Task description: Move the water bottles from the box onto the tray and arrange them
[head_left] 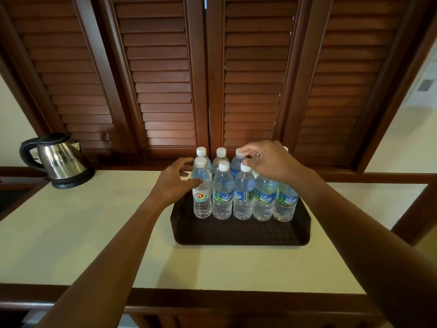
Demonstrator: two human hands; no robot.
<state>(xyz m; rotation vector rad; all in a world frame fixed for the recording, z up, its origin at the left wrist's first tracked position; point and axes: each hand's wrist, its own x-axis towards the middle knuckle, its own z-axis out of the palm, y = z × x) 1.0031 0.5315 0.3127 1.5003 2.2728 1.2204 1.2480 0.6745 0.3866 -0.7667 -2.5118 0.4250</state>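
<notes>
Several clear water bottles with white caps stand upright in two rows at the back of a dark brown tray (241,233). The leftmost front bottle (202,200) has a red and green label; the others, such as the one beside it (221,197), have blue labels. My left hand (176,183) wraps around the upper part of the leftmost front bottle, thumb on its front. My right hand (267,162) hovers over the tops of the right-hand bottles, fingers spread and touching two caps, and it hides the caps beneath the palm. No box is in view.
The tray rests on a cream counter (94,233) with a dark wooden edge. A steel electric kettle (59,159) stands at the back left. Brown louvred shutters (165,79) rise right behind the bottles. The front half of the tray holds nothing.
</notes>
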